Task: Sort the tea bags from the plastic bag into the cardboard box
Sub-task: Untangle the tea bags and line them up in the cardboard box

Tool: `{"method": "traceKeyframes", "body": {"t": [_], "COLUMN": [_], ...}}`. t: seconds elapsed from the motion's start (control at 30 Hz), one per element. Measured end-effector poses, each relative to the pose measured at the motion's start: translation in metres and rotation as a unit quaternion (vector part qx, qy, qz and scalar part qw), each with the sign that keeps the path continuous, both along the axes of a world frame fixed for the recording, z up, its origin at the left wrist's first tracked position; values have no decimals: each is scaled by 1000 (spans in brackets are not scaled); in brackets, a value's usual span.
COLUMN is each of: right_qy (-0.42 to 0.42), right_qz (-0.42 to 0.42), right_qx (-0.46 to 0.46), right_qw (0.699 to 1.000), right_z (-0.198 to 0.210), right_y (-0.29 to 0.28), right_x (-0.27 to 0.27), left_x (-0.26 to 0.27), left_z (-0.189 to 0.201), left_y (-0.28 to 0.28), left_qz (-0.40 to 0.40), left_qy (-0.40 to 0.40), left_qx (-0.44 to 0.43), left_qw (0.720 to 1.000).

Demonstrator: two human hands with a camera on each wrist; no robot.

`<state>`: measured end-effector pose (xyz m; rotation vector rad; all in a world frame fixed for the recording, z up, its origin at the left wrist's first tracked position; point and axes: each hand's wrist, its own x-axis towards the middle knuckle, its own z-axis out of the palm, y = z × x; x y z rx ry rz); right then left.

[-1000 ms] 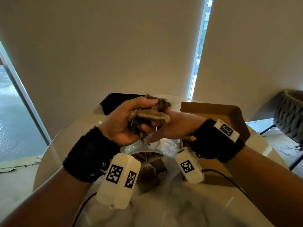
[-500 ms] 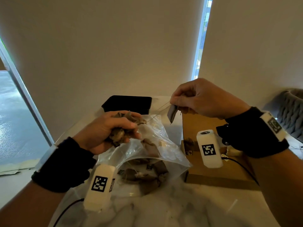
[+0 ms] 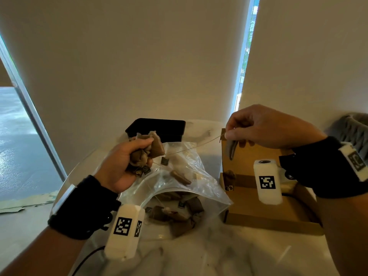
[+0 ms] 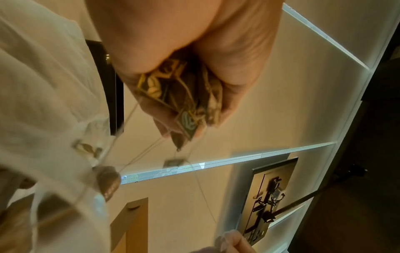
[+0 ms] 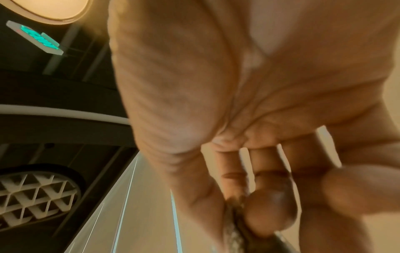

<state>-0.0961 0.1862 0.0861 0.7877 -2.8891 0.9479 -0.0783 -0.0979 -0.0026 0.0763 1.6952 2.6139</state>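
At the left of the head view, the left hand was raised above the counter, its fingers curled tight round a clump of tea bags; the left wrist view showed the same fist with paper tags and strings hanging from it. One thin string ran taut from the clump toward the right, across the centre of the frame. Below it, at lower centre, the plastic bag lay open on the counter with more tea bags heaped inside. Behind it, at centre, sat a black tray. Right of the plastic bag stood the box, its flap upright, with a couple of tea bags against its inner left wall. Above the box's left edge, the right hand pinched a single tea bag between thumb and fingertips, the bag dangling beside the flap; the right wrist view confirmed the pinch, though blurred. At the far right edge a grey chair showed partly.
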Motion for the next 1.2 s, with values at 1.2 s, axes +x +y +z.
{"method": "traceKeyframes", "body": {"t": [1.2], "right_qy": [-106], "right_qz": [58], "right_qx": [-165], "right_qw": [979], "right_z": [-28], "right_y": [-4], "right_x": [-6], "left_x": [-24], "left_z": [10], "left_y": [51], "left_qz": [84], "left_qy": [84], "left_qx": [-88], "left_qw": [989]}}
